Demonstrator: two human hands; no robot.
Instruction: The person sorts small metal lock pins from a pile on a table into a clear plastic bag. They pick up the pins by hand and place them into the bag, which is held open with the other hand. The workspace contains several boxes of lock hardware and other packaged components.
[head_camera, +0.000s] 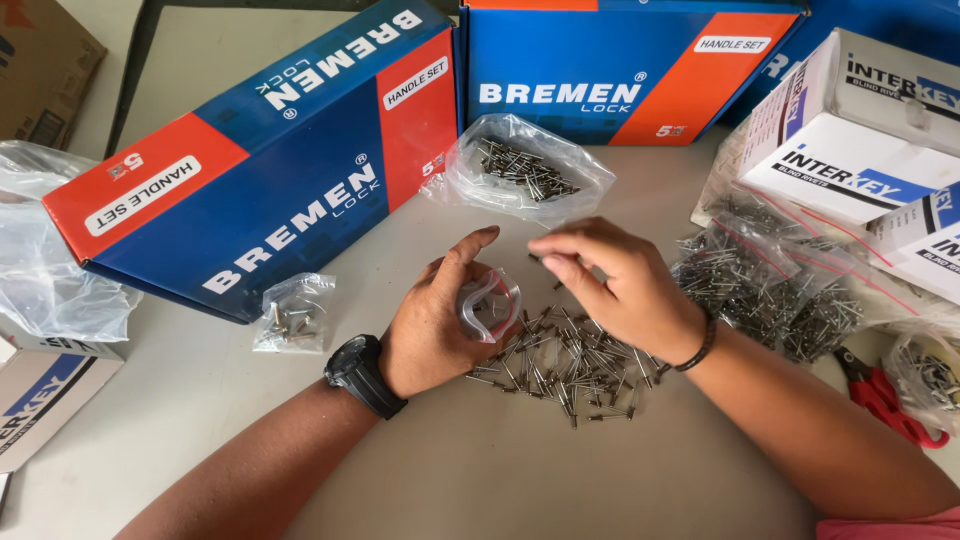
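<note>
My left hand (435, 320), with a black watch on its wrist, holds a small clear zip bag (490, 303) with its mouth held apart. My right hand (615, 280) hovers just right of the bag, fingertips pinched near its mouth; a rivet may be between them, too small to tell. Under both hands a loose pile of several grey blind rivets (565, 360) lies on the pale table (480, 470).
A small filled bag (293, 315) lies at left, a larger bag of rivets (525, 170) behind. Blue-and-red boxes (270, 170) stand along the back. Several filled bags (780, 285) and white boxes (850, 150) crowd the right, with red-handled pliers (890, 400). Crumpled clear plastic (45, 260) lies far left.
</note>
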